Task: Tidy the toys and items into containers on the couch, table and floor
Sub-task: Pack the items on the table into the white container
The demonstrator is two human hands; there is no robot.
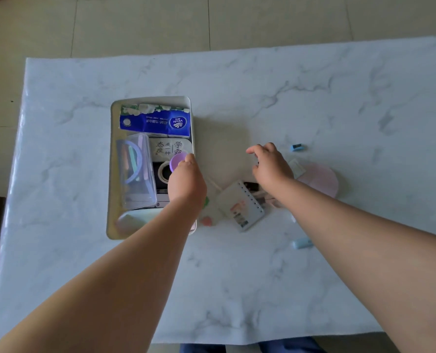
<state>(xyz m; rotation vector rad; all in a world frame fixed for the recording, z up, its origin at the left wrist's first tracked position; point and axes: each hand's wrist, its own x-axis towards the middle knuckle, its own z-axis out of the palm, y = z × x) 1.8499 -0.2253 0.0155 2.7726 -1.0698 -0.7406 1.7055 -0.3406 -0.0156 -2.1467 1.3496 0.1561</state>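
We see the tray (113, 174) already quite full – the left hand (186, 178) pinches a purple disc (177, 161) over it, the right hand (270, 164), fingers loosely curled and empty, reaches toward the notebook (240, 206) and erasers left on the table (313, 98).

Tray (113, 174) on table (313, 98), left of centre; in it tissue pack (156, 121) at far end, clear case (135, 171) at left, tape roll (165, 171) beside it. Notebook (240, 205) right of tray, round pad (321, 178) further right.
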